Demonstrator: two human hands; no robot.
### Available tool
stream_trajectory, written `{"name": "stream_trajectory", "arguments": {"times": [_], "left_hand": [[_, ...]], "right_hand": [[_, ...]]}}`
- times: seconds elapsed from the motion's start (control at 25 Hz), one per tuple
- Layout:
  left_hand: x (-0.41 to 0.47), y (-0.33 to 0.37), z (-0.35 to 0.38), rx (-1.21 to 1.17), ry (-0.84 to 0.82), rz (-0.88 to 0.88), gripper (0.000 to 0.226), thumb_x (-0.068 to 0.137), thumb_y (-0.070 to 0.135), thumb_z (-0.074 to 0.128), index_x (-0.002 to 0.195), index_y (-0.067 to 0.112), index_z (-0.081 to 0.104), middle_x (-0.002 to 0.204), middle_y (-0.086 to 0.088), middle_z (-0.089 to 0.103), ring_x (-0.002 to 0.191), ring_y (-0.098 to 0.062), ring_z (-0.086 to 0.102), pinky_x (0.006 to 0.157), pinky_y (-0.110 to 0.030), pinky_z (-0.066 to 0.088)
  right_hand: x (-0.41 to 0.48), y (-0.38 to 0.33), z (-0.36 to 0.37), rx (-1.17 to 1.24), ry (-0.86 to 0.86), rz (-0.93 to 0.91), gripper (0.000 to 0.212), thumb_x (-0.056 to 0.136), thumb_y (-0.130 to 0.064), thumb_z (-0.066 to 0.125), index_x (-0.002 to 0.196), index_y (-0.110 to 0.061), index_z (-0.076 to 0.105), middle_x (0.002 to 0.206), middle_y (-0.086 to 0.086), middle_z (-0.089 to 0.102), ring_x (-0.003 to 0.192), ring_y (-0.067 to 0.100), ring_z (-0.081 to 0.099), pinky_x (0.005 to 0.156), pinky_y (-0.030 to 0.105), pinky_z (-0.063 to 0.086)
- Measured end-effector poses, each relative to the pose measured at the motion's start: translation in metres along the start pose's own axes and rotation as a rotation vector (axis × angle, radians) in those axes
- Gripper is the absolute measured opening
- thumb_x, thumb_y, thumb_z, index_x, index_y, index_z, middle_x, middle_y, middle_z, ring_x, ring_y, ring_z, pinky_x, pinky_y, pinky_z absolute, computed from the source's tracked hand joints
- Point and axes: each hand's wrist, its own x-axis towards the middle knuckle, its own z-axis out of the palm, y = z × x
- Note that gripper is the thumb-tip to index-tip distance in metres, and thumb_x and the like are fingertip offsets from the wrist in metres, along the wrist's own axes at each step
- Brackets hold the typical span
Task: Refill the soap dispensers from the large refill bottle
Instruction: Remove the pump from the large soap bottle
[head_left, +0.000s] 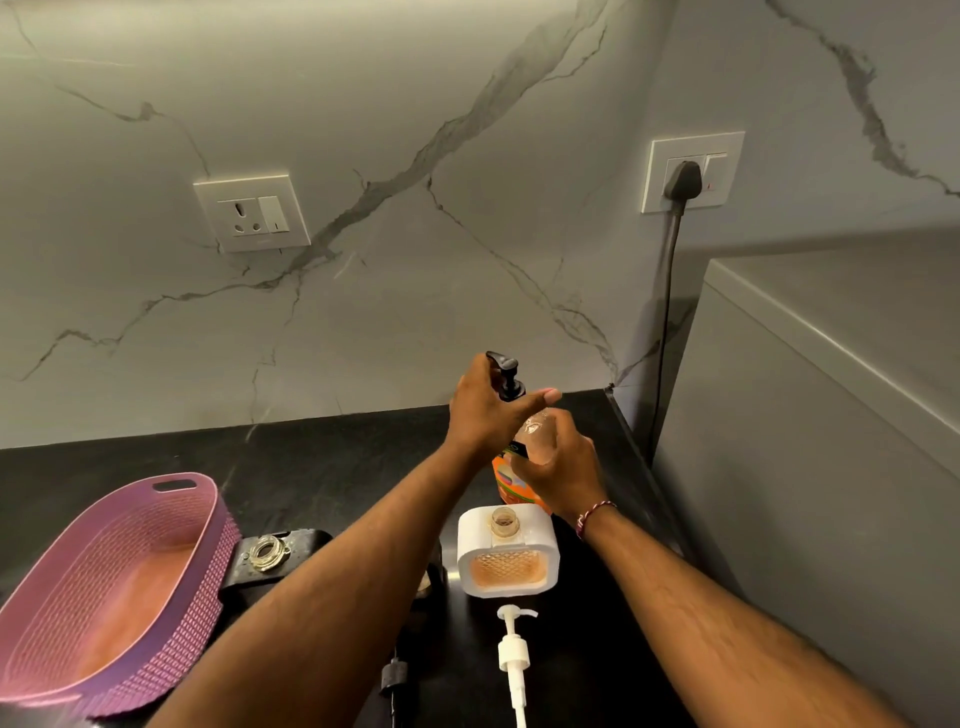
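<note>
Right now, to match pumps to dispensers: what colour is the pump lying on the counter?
The pump is white, shown best in the head view.

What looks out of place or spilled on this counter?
No spill shows. The white plastic pump lies flat on the black counter, off the white square dispenser, whose neck stands open: normal mid-refill.

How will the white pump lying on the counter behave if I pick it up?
The white pump looks like thin plastic, so it is probably light. Its long narrow tube may flex a little. It lies in front of the open dispenser, so its tube is likely soapy and slippery.
</note>
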Motion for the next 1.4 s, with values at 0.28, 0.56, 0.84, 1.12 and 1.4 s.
{"name": "stream_trajectory", "arguments": {"times": [0.28, 0.56, 0.84, 1.12, 1.4], "left_hand": [[-0.009, 0.011, -0.022, -0.206, 0.049, -0.005, 0.03, 0.079, 0.024, 0.078, 0.105, 0.023, 0.063, 0.106, 0.0, 0.069, 0.102, -0.016, 0.066, 0.094, -0.042, 0.054], [-0.017, 0.044, -0.04, -0.343, -0.114, 0.051, 0.054, 0.086, 0.029, 0.07, 0.133, 0.018, 0.044, 0.126, -0.001, 0.056, 0.116, -0.016, 0.055, 0.097, -0.034, 0.05], [-0.022, 0.053, -0.064, -0.39, -0.034, 0.21, 0.026, 0.093, 0.009, 0.06, 0.119, 0.011, 0.063, 0.112, -0.007, 0.068, 0.107, -0.018, 0.064, 0.094, -0.033, 0.052], [-0.014, 0.08, -0.099, -0.524, 0.235, 0.258, 0.014, 0.093, 0.016, 0.063, 0.106, 0.016, 0.066, 0.101, -0.005, 0.068, 0.097, -0.018, 0.065, 0.09, -0.027, 0.052], [-0.018, 0.075, -0.122, -0.575, 0.305, 0.251, 0.017, 0.093, 0.018, 0.063, 0.109, 0.012, 0.065, 0.096, 0.003, 0.068, 0.092, -0.008, 0.065, 0.085, -0.018, 0.052]], "right_hand": [[0.001, -0.02, -0.02, -0.117, 0.044, -0.127, 0.047, 0.075, -0.033, 0.07, 0.113, -0.015, 0.05, 0.104, 0.006, 0.064, 0.093, 0.024, 0.058, 0.089, 0.036, 0.043], [-0.011, -0.057, -0.033, -0.169, 0.17, -0.286, 0.058, 0.076, -0.056, 0.056, 0.117, -0.014, 0.05, 0.107, 0.005, 0.064, 0.09, 0.018, 0.059, 0.085, 0.033, 0.038], [-0.019, -0.066, -0.045, -0.327, 0.201, -0.268, 0.062, 0.076, -0.059, 0.047, 0.12, -0.016, 0.048, 0.111, 0.002, 0.06, 0.093, 0.016, 0.058, 0.081, 0.025, 0.035], [-0.039, -0.055, -0.068, -0.597, 0.214, -0.375, 0.053, 0.071, -0.043, 0.073, 0.114, -0.019, 0.052, 0.099, 0.003, 0.067, 0.079, 0.018, 0.062, 0.074, 0.026, 0.033], [-0.06, -0.053, -0.092, -0.847, 0.118, -0.378, 0.055, 0.07, -0.035, 0.077, 0.117, -0.018, 0.056, 0.099, 0.006, 0.069, 0.081, 0.022, 0.063, 0.082, 0.037, 0.044]]}}
